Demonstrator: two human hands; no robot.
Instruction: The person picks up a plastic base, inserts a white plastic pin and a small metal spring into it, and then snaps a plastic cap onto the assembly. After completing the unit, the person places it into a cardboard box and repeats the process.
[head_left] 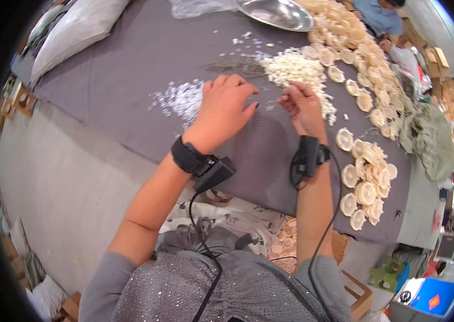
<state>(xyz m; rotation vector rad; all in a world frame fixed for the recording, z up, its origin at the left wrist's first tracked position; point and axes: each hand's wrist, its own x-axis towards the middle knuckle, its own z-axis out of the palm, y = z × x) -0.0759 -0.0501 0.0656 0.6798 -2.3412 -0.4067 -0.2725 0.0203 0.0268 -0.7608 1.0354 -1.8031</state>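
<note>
My left hand (226, 110) hovers palm down over the grey tabletop, fingers loosely bent and thumb apart from them, with nothing visible between. It is beside a pile of small pale ring-like pieces (181, 102), partly covering it. My right hand (302, 104) is turned inward, its fingers curled together in a pinch; whatever they hold is too small or hidden to make out. Just beyond it lies a heap of small cream pieces (295, 68). Between the two heaps, a cluster of tiny dark spring-like parts (237, 67) stretches across the cloth.
Round cream plastic parts (365, 193) lie right of my right forearm, and a larger mass (345, 32) runs along the far right. A metal bowl (278, 13) stands at the back, a white sack (76, 37) at far left. Another person (380, 19) sits across the table.
</note>
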